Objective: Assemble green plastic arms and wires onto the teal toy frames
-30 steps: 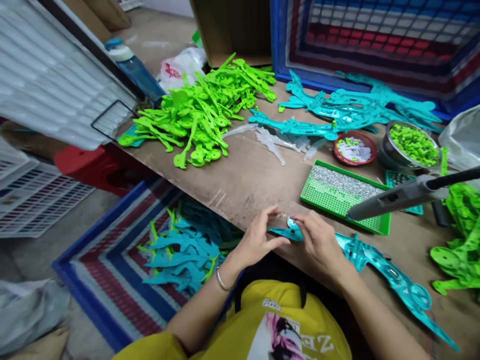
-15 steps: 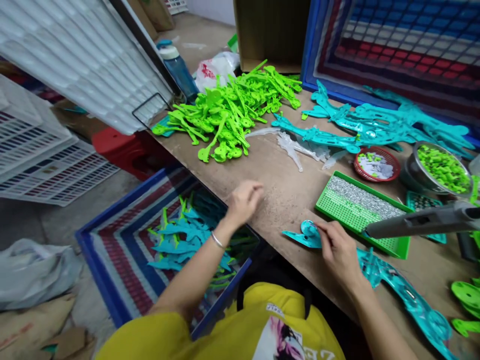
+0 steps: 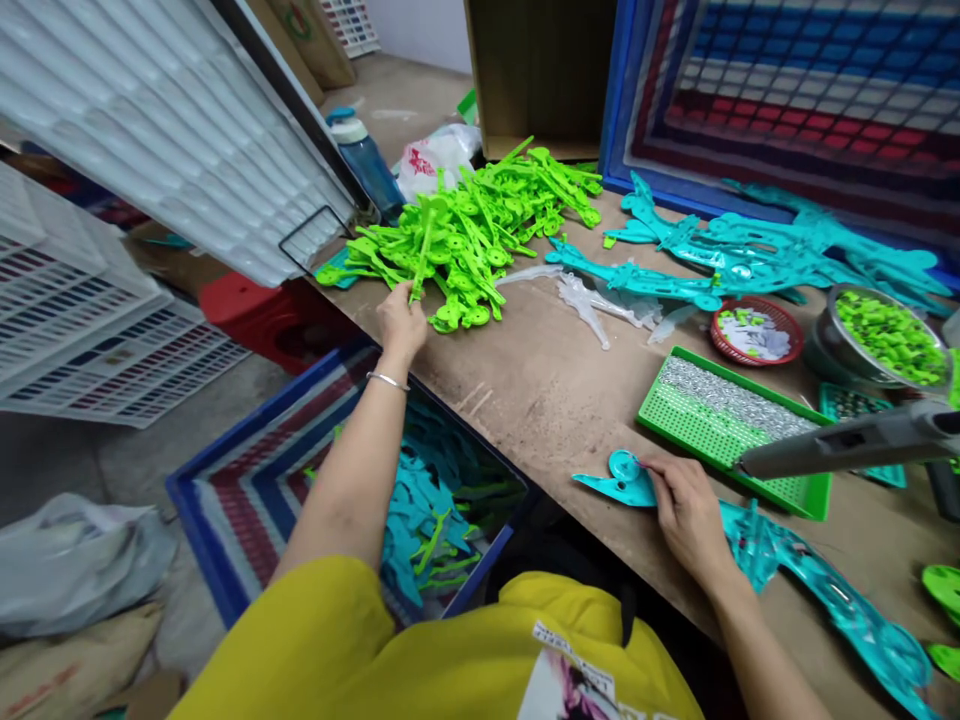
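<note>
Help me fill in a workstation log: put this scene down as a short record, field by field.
Left hand: holds a lime-green plastic part at the pile's near edge
Right hand: fingers on a long turquoise plastic part, by its round disc
Green perforated tray: small silvery pieces inside
Round red basket: white and green pieces
Metal bowl: small lime-green pieces
Behind pile: blue bottle

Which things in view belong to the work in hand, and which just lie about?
Likely in use: teal piece at the right hand; green pieces at the left hand; green tray of metal bits; grey tool.
Lying about: blue bottle; white bag.
</note>
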Motion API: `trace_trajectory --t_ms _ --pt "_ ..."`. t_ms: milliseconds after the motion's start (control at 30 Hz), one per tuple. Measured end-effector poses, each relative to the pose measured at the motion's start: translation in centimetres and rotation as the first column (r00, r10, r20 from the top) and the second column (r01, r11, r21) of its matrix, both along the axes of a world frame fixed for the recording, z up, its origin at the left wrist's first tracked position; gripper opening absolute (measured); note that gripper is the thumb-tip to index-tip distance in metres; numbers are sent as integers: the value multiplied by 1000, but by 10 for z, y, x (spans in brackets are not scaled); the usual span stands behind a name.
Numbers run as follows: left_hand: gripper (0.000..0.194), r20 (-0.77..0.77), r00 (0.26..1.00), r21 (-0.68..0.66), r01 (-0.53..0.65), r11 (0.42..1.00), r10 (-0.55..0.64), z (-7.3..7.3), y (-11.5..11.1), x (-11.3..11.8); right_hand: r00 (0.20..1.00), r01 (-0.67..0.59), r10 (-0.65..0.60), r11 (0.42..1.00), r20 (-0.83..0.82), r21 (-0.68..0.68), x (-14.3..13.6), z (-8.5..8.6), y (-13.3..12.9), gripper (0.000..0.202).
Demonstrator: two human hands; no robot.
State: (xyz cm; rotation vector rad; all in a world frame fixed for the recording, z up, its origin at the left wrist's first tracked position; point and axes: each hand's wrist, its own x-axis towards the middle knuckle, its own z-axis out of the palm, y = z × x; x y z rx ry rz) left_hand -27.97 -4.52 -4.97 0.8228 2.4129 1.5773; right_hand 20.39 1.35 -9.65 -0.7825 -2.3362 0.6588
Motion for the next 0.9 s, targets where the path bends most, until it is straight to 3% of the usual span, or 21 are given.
trace_trajectory --t_ms 133,200,267,433,700,767,900 --pt "44 131 982 164 114 980 -136 9 -8 46 1000 13 -13 1000 4 8 0 1 -1 18" --pt "54 350 828 430 274 860 -439 11 -13 81 1000 18 -18 1000 1 5 -1 1 -2 17" --pt "59 460 684 524 306 795 -566 13 -17 115 1000 27 -28 1000 0 -11 0 1 -3 17" --pt "62 600 555 510 289 810 -576 9 -20 177 999 48 -47 995 14 -89 1 4 -7 18" --pt "72 759 346 445 342 828 -551 -32 -13 274 990 143 -143 980 11 -137 1 11 -10 21" --pt "77 767 359 419 346 839 -531 -38 -10 290 989 147 -148 980 4 -136 2 10 -9 21" --pt "96 737 471 350 347 870 -484 -39 -3 300 988 153 -156 979 -5 -137 1 8 -8 20"
